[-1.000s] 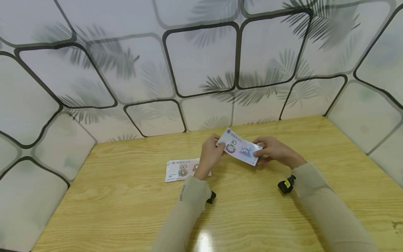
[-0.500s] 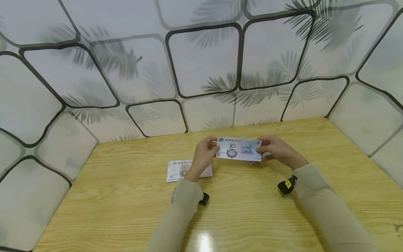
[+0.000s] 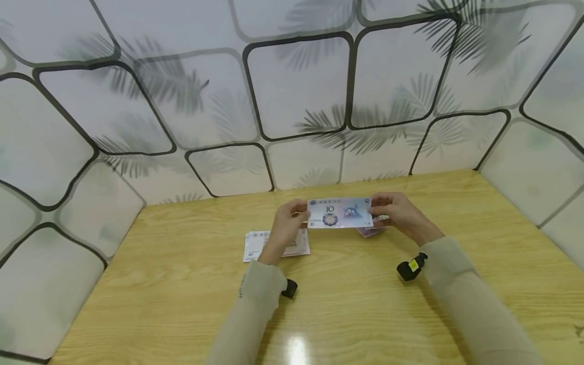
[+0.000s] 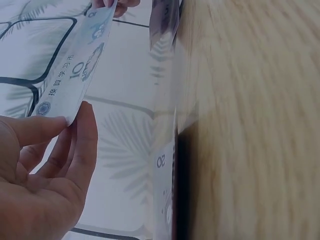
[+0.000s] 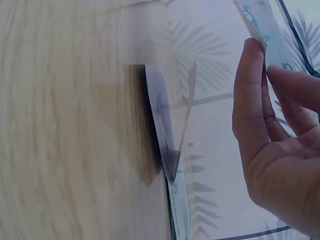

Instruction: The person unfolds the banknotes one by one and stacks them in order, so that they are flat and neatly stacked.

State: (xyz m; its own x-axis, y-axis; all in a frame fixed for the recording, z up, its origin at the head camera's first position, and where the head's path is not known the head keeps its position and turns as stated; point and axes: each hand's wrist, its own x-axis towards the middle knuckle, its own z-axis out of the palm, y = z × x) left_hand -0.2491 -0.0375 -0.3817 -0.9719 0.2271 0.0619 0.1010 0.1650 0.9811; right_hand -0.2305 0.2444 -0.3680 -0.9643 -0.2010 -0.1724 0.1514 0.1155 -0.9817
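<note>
A pale violet and blue banknote point(image 3: 339, 213) marked 10 is stretched level between the two hands, above the table. My left hand point(image 3: 286, 223) pinches its left end between thumb and fingers; the left wrist view shows the thumb point(image 4: 45, 129) on its printed face. At the other end, my right hand point(image 3: 399, 215) pinches the note's right edge. Below the left hand lies a stack of banknotes point(image 3: 255, 244) marked 20, partly hidden by that wrist. Beneath the right hand are purple banknotes point(image 3: 370, 231), and the right wrist view shows one purple note point(image 5: 162, 112) bent, with a raised flap.
The wooden table point(image 3: 182, 294) runs back to a pale patterned wall covering point(image 3: 301, 86). In the right wrist view, a greenish note point(image 5: 181, 207) lies past the bent purple one. Black wrist cameras point(image 3: 410, 267) hang below both cuffs.
The 10 note, tilted down to the right a second ago, has turned level and shifted left with both hands. More of the purple notes below the right hand now shows.
</note>
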